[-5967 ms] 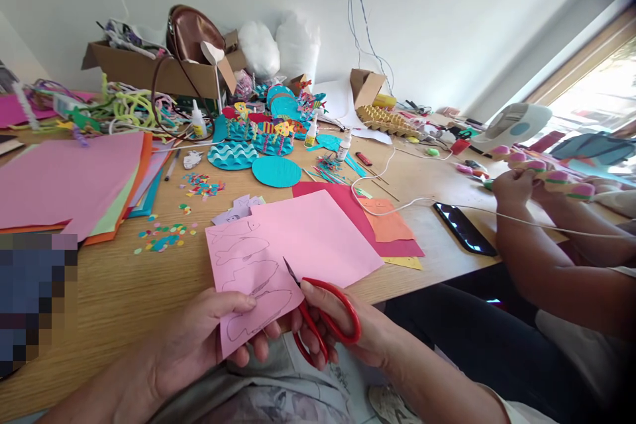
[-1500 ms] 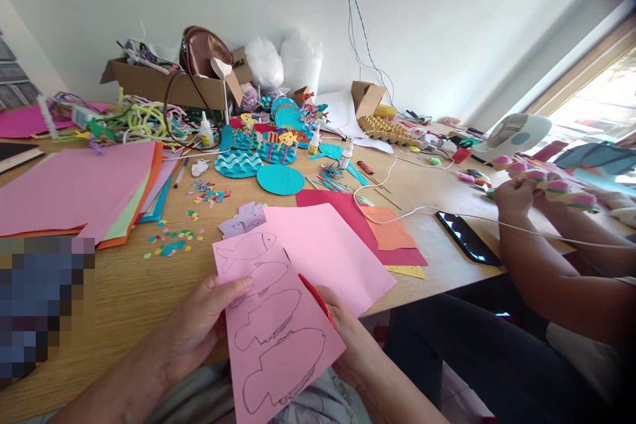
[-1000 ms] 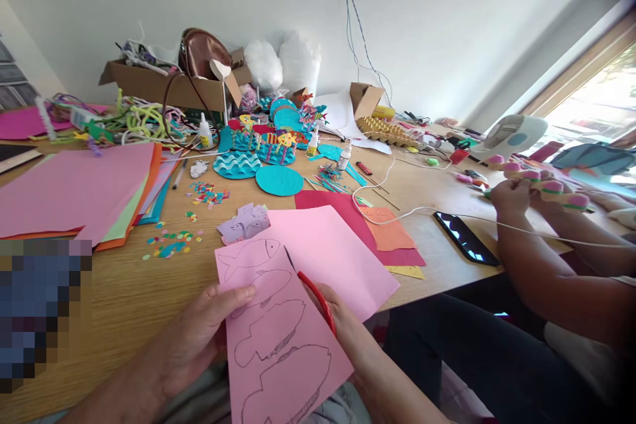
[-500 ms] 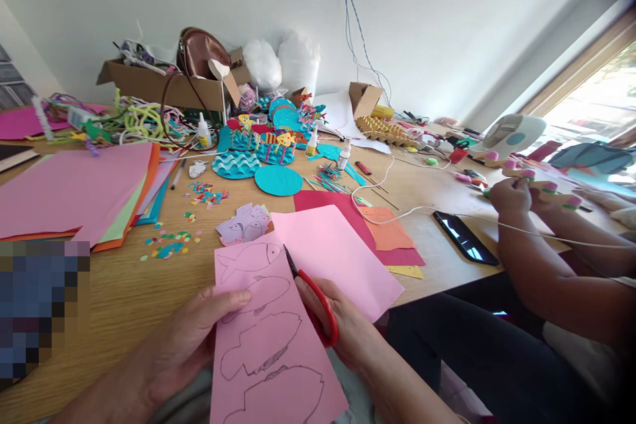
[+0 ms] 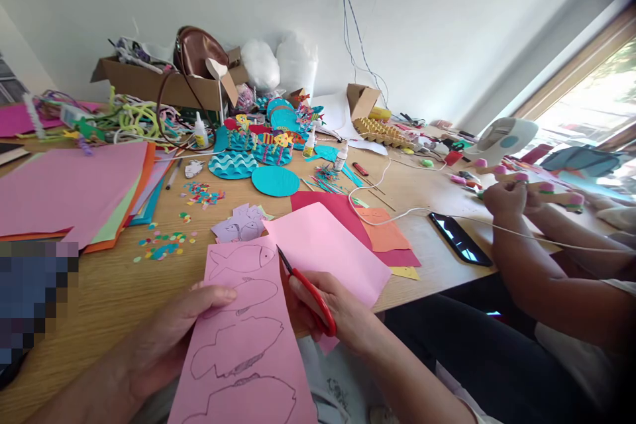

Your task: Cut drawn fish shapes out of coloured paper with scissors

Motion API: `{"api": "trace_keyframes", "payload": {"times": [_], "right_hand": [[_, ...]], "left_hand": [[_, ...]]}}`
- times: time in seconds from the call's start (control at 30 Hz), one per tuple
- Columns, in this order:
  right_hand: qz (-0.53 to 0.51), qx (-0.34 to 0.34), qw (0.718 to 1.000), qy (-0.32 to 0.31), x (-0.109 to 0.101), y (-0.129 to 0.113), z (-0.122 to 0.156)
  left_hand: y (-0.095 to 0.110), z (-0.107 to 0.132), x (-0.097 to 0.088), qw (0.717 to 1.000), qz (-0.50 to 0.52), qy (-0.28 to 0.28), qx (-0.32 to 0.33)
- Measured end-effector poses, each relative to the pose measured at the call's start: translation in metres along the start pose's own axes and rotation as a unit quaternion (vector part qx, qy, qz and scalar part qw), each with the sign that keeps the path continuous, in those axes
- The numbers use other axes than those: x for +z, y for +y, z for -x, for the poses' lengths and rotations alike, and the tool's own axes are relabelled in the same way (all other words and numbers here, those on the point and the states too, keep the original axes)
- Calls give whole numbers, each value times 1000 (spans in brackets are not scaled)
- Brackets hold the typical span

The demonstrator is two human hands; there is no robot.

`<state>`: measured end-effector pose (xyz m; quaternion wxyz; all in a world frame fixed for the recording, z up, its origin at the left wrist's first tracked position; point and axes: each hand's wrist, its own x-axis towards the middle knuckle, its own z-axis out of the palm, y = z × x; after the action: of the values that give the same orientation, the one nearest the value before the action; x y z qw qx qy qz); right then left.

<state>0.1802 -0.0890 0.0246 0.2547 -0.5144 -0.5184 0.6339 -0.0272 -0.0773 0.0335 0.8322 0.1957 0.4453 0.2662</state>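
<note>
Between the thumb and fingers of my left hand (image 5: 191, 321) is a pink paper strip (image 5: 248, 344), with several fish outlines drawn on it in dark pen. My right hand (image 5: 330, 308) is wrapped round the red-handled scissors (image 5: 311, 288). Their dark blades point up and left, by the strip's upper right edge near the top fish's head. Whether the blades touch the paper I cannot tell. Behind them on the table lies a larger pink sheet (image 5: 328, 245), partly over a red sheet (image 5: 308, 202). Purple paper fish (image 5: 241, 224) lie just beyond the strip.
Coloured paper sheets (image 5: 74, 185) are stacked at left, with confetti (image 5: 166, 245) nearby. Turquoise discs (image 5: 275, 181), glue bottles (image 5: 341, 158) and a cardboard box (image 5: 149, 89) stand farther back. At right are a phone (image 5: 460, 238), a white cable (image 5: 387, 218) and another person's hands (image 5: 507, 202).
The strip has shifted left and tilted, opening a wider gap between its right edge and my right hand. The scissors have swung slightly, still close to the top fish.
</note>
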Motion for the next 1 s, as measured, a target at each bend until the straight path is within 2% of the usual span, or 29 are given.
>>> {"api": "trace_keyframes", "payload": {"times": [0.1, 0.3, 0.43, 0.6, 0.8, 1.0], "right_hand": [[14, 8, 1000, 0, -4, 2, -1], [30, -30, 995, -92, -16, 1, -4], [58, -16, 993, -100, -21, -6, -3], [49, -35, 989, -132, -26, -5, -4], [16, -54, 990, -133, -28, 3, -12], [5, -43, 992, -115, -30, 2, -15]], "left_hand": [[2, -1, 0, 1000, -2, 17, 6], [4, 0, -2, 998, -20, 42, -29], [4, 2, -4, 998, -8, 47, -48], [4, 0, -7, 996, 0, 67, -60], [7, 1, -8, 994, -3, 65, -90], [5, 5, -8, 993, 10, 73, -87]]}}
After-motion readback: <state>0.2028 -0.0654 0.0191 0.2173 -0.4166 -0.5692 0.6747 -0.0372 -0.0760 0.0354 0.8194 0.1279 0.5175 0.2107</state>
